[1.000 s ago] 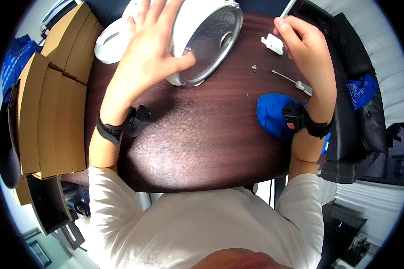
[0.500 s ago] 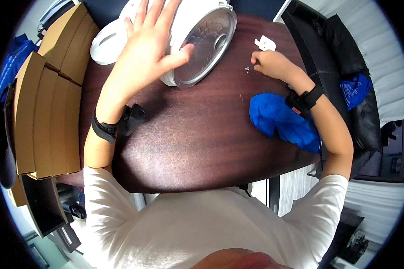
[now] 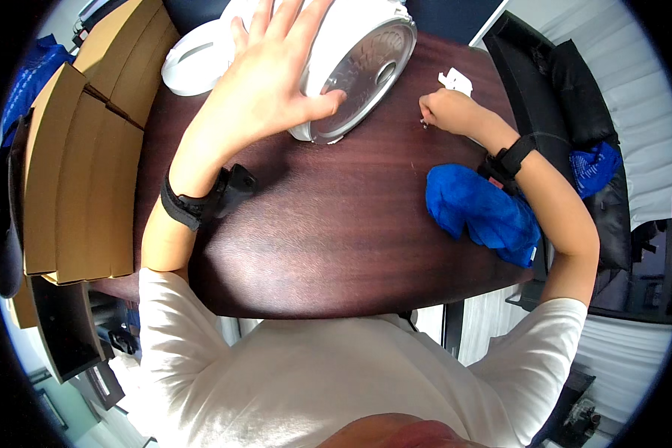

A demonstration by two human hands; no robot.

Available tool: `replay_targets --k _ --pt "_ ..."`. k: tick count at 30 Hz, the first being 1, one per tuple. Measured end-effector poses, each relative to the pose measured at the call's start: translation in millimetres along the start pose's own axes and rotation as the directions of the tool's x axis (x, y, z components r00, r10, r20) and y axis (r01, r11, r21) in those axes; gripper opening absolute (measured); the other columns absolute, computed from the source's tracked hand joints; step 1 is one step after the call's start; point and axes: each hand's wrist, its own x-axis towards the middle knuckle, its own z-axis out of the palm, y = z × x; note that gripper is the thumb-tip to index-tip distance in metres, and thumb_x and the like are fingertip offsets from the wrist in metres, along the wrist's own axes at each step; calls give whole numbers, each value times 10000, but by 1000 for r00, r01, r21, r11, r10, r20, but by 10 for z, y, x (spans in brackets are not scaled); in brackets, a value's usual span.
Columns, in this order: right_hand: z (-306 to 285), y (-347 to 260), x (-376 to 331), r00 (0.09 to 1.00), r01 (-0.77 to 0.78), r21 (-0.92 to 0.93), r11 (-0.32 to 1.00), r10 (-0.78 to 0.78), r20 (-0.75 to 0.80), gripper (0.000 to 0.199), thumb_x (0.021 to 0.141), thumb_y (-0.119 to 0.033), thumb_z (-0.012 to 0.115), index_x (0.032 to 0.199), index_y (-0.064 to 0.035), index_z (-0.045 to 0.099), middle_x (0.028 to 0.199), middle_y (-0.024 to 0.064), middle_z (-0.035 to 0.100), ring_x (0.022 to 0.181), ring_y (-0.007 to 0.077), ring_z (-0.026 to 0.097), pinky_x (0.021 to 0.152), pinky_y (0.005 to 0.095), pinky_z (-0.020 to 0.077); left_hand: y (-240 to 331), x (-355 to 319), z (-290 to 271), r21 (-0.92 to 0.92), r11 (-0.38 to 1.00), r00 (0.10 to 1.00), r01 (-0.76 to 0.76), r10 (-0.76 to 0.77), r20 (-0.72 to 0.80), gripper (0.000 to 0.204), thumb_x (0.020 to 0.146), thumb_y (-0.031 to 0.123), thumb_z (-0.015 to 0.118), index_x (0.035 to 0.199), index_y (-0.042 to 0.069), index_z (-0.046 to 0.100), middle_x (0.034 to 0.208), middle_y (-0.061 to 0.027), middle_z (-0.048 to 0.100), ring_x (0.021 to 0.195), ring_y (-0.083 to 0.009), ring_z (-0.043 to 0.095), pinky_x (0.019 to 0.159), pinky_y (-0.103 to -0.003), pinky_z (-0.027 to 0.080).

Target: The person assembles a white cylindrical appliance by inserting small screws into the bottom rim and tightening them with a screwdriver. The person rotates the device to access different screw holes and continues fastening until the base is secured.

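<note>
My left hand [image 3: 272, 82] is spread, palm down, on a white appliance [image 3: 332, 45] lying tilted at the far side of the table. A round, clear cover [image 3: 366, 71] with a small hole in it faces the near right. On the right, the fingers of my right hand [image 3: 452, 110] are pinched together at several small metal screws [image 3: 424, 123] at the tabletop. How many of them the fingers grip is hidden. Just beyond that hand lies a small white plastic part [image 3: 455, 81].
A blue cloth [image 3: 481, 213] lies beside my right wrist on the dark wooden table [image 3: 336, 224]. A white ring-shaped part [image 3: 190, 71] sits left of the appliance. Cardboard boxes [image 3: 86, 179] stand along the left edge; a black sofa [image 3: 545, 112] is to the right.
My right hand has come down to the small screws, which lay apart from its fingers before. My left hand stays spread on the appliance. The whole view has shifted slightly.
</note>
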Motion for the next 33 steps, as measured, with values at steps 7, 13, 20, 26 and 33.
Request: replay_targets --k 7,13,20,26,33 --pt "-58 -6 -36 994 -98 123 988 91 62 173 823 -202 679 797 -32 661 796 170 689 803 336 674 711 421 519 -4 10 -98 -51 999 998 -2 5 61 985 685 355 758 1489 82 258 1518 -274 231 1410 -509 149 1121 -625 166" --pt "-189 -92 -78 971 -214 229 950 181 156 147 826 -171 669 785 -31 652 725 161 674 684 295 675 664 396 521 34 12 -309 -69 997 970 26 -9 245 1080 733 481 753 1499 1 162 1511 -370 119 1404 -563 48 1129 -613 140" --pt "-530 -145 -206 977 -32 573 819 147 -156 180 931 -186 595 860 -22 617 602 -3 551 523 70 537 491 250 436 -29 -9 -96 18 999 998 -39 38 47 938 678 317 742 1473 84 302 1493 -272 286 1394 -497 218 1124 -591 209" --pt "-805 -128 -226 885 -20 889 457 422 -197 223 970 -251 558 1008 -44 629 833 20 636 770 118 660 620 224 528 -65 -44 -53 23 999 999 -25 24 23 970 617 213 705 1487 104 290 1521 -250 274 1421 -462 201 1156 -562 188" --pt "-475 -405 36 675 475 879 -52 662 -326 180 968 -196 571 1006 -22 593 888 70 645 884 194 659 768 336 551 -78 -19 -158 -12 1000 996 -6 7 88 961 606 155 674 1482 84 287 1522 -263 264 1433 -440 188 1171 -505 205"
